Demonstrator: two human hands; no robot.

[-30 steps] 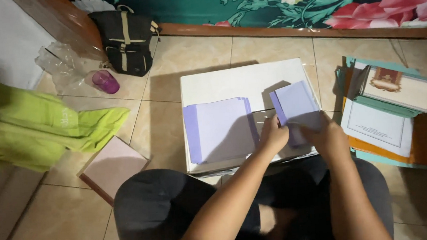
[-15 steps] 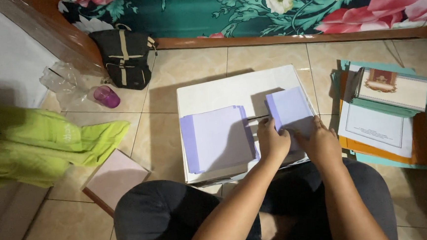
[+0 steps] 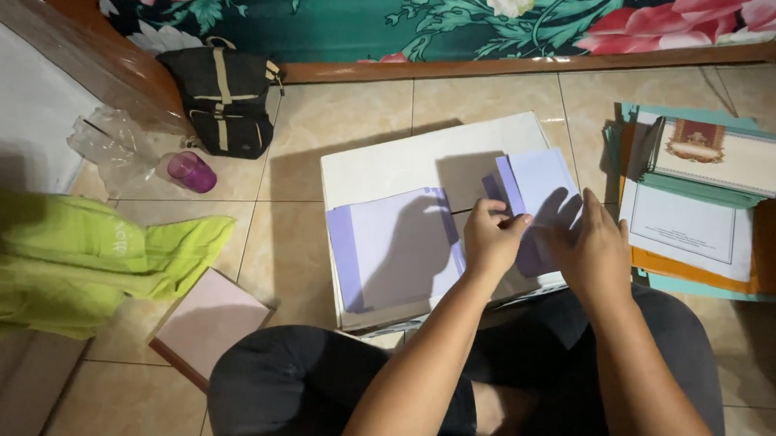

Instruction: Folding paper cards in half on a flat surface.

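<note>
Lilac paper (image 3: 534, 187) stayed on the white board (image 3: 402, 159), right of the larger lilac sheet (image 3: 390, 249). Left hand (image 3: 488, 239) still pinched its edge; right hand (image 3: 592, 246) had flattened open onto it.

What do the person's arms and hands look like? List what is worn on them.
Both forearms are bare, with no sleeves in view. The left hand and right hand wear no gloves; no rings, watch or bracelets show. Dark trousers cover the legs below.

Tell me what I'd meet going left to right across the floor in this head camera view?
Green cloth → purple cup → lilac sheet → left hand → right hand → stack of papers and folders.
</note>
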